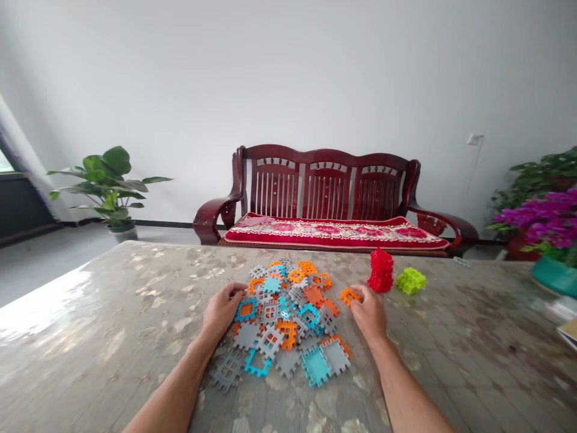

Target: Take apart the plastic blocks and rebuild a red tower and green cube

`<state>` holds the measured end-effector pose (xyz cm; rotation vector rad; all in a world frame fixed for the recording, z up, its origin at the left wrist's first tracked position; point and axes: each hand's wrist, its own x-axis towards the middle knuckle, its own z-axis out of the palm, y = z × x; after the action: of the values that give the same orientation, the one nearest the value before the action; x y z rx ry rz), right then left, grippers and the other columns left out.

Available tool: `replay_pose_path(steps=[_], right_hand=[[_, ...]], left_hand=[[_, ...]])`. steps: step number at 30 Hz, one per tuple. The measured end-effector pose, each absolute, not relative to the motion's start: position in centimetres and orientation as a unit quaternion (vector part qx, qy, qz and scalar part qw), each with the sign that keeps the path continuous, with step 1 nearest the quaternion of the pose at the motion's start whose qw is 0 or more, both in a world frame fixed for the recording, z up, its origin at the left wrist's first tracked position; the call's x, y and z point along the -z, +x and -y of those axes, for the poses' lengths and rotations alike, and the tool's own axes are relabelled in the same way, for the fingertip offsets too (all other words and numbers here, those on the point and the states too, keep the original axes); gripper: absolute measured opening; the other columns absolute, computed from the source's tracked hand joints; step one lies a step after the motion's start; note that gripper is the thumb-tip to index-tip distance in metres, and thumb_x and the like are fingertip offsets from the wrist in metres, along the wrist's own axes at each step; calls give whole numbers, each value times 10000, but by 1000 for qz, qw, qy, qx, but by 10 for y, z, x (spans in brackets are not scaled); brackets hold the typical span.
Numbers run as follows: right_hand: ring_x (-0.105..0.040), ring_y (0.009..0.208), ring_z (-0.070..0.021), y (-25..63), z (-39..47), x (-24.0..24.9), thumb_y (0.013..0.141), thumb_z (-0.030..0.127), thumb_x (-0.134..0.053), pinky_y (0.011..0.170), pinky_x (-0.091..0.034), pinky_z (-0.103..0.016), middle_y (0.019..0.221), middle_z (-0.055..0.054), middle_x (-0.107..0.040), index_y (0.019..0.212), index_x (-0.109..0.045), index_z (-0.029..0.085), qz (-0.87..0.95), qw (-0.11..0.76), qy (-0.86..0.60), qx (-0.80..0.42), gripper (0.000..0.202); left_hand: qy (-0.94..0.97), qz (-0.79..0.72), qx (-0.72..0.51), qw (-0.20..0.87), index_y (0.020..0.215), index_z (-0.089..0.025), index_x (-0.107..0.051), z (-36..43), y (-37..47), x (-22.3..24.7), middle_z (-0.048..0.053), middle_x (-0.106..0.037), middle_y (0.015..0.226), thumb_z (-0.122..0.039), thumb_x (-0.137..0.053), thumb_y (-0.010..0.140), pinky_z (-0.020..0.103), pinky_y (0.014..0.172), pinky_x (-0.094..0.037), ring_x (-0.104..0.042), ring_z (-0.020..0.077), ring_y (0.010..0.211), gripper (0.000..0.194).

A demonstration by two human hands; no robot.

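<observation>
A heap of interlocking plastic building tiles (270, 337) in grey, orange and blue lies in the middle of the table, some solid and some with window-like openings. My right hand (370, 313) pinches an orange window-shaped tile (350, 296) just off the right side of the heap. At the heap's left edge, my left hand (220, 310) has its fingers curled in, close to a blue-framed tile (246, 309). What those left fingers hold, if anything, is hidden.
Beyond my right hand stand a red spiky block (381, 270) and a lower yellow-green one (411, 281). A teal flowerpot (556, 275) with purple flowers is at the table's right edge. Behind the table (112, 337) are a wooden bench (324, 186) and a potted plant (112, 186).
</observation>
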<state>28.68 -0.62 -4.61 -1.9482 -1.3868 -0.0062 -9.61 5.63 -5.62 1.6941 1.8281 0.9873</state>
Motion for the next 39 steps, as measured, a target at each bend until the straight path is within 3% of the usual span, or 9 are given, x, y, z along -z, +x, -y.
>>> replay_pose_path(steps=[6,10,12,15,19,25,32,35,39], right_hand=[[-562,1111,-269,277,8,38,824,350,-589,935,-404,-353,1180,-70,-676,1174,-668,233,566,246,-787,21,377],[-561,1071,-297,281,11,39,841,403,-586,893,-415,-388,1173,-105,-658,1180,-676,227,527,217,-820,44,392],[-553,1070,-312,283,11,40,835,390,-594,900,-413,-416,1186,-123,-647,1158,-687,222,522,236,-817,68,376],[-527,1126,-315,279,8,44,854,343,-553,967,-396,-458,1215,-137,-633,1149,-682,205,566,334,-748,90,350],[-537,1172,-266,254,0,49,907,359,-458,1053,-388,-461,1218,-114,-645,1197,-653,209,642,457,-615,18,380],[-530,1258,-256,218,0,49,951,453,-410,1100,-381,-453,1337,-94,-613,1216,-678,228,705,410,-559,-150,438],[-545,1250,-235,197,18,35,971,474,-415,1108,-370,-440,1331,-71,-628,1192,-695,253,737,385,-512,-216,419],[-577,1201,-220,198,14,35,972,416,-404,1084,-399,-414,1259,-64,-668,1125,-718,253,713,434,-513,-200,386],[-585,1163,-251,219,-10,39,882,272,-440,1041,-428,-431,1202,-90,-686,1166,-683,219,637,469,-605,-82,378]], left_hand=[[620,-667,-346,225,1005,-265,-717,-56,-96,56,-10,-763,906,-404,-518,828,238,690,-500,-696,195,867,301],[618,-667,-350,224,993,-266,-718,-54,-95,54,-12,-765,913,-397,-523,824,237,697,-505,-697,193,869,290],[616,-664,-359,225,987,-264,-721,-53,-95,54,-11,-767,912,-396,-533,816,242,700,-513,-699,196,863,286],[614,-650,-380,238,996,-258,-719,-51,-94,52,-3,-768,935,-400,-542,808,264,733,-533,-702,205,877,294],[616,-612,-415,272,1106,-220,-693,-46,-89,46,28,-764,1002,-439,-514,832,314,832,-547,-697,226,952,394],[689,-535,-401,279,1333,-219,-581,-39,-85,36,51,-614,1372,-507,-413,914,367,1108,-388,-539,232,1280,536],[718,-538,-351,267,1376,-233,-552,-39,-85,35,44,-533,1463,-538,-337,936,390,1171,-290,-453,231,1366,578],[716,-545,-349,261,1356,-236,-568,-40,-84,34,47,-553,1444,-539,-345,921,392,1163,-301,-464,235,1355,575],[707,-550,-358,263,1317,-224,-590,-41,-83,34,58,-585,1405,-517,-347,915,379,1144,-328,-500,229,1317,554]])
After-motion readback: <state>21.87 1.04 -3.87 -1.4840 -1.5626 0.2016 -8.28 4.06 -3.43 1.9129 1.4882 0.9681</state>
